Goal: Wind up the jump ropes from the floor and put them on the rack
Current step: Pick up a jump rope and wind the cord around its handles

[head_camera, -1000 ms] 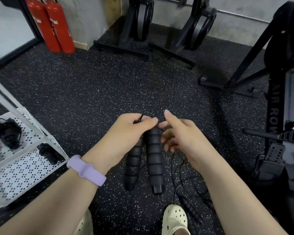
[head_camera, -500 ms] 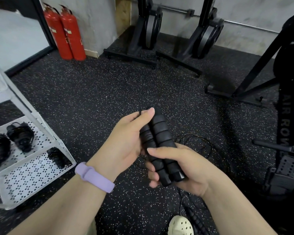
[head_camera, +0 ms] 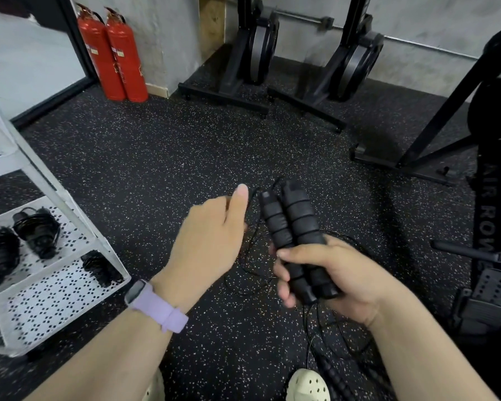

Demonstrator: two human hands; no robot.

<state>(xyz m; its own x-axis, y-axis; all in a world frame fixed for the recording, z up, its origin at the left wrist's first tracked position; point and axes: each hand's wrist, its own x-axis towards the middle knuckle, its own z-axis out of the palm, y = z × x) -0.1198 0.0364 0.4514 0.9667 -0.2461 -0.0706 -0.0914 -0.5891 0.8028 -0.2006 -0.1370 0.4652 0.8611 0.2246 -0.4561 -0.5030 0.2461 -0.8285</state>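
The two black foam handles (head_camera: 292,238) of one jump rope stood side by side, pointing up and away, clenched together in the right hand (head_camera: 339,276), whose fingers (head_camera: 284,280) wrapped round their lower halves. From the handle tops the thin black cord (head_camera: 250,250) ran left to the left hand (head_camera: 214,241); that hand seemed to pinch the cord near its raised thumb, though blur and the angle kept the fingers hidden, so I could not tell for sure. The rest of the cord hung in loose loops down to the speckled rubber floor (head_camera: 162,157).

By my reading, the winding had only just begun: handles gathered, cord slack. The next move would call for the left hand to draw the cord taut and lap it round the paired handles, turn after turn, while the right kept them pressed together.

Another rope (head_camera: 330,371) lay unwound on the floor by a pale clog (head_camera: 308,386) (its cord could tangle with the hanging loops). To the left stood the white perforated rack (head_camera: 55,296), already carrying several wound bundles (head_camera: 38,230), well apart from the hands. Two red extinguishers (head_camera: 113,53) and rowing machines (head_camera: 492,198) ringed the space, none blocking the way to the rack
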